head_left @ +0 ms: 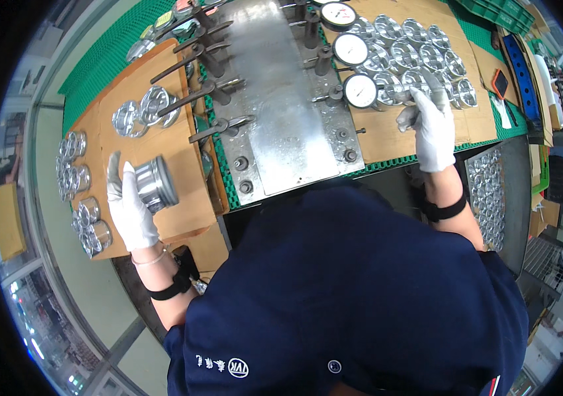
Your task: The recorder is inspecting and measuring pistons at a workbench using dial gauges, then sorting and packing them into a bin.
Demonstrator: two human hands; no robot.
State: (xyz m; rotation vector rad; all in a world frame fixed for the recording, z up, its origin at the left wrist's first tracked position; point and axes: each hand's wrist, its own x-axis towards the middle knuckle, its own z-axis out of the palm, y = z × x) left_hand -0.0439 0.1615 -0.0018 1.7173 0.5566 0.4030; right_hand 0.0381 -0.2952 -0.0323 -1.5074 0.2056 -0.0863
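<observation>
My left hand [131, 210], in a white glove with greyish fingertips, is closed around the skirt end of a silvery metal piston [155, 184]. This piston is tilted, its grooved crown end toward the right, over the cardboard on the left side. My right hand [434, 134], gloved the same way, is over the near edge of a group of pistons [405, 54] at the right. Its thumb and fingers are apart, and the fingertips reach over the nearest ones. Two more pistons [128, 119] stand beyond my left hand.
Between my hands lies a metal plate [281, 132] with clamp-like posts on both sides. Round dial gauges [361, 90] line its right side. More pistons [73, 178] stand along the left edge of the cardboard [192, 204]. Another batch of pistons [486, 191] is at lower right.
</observation>
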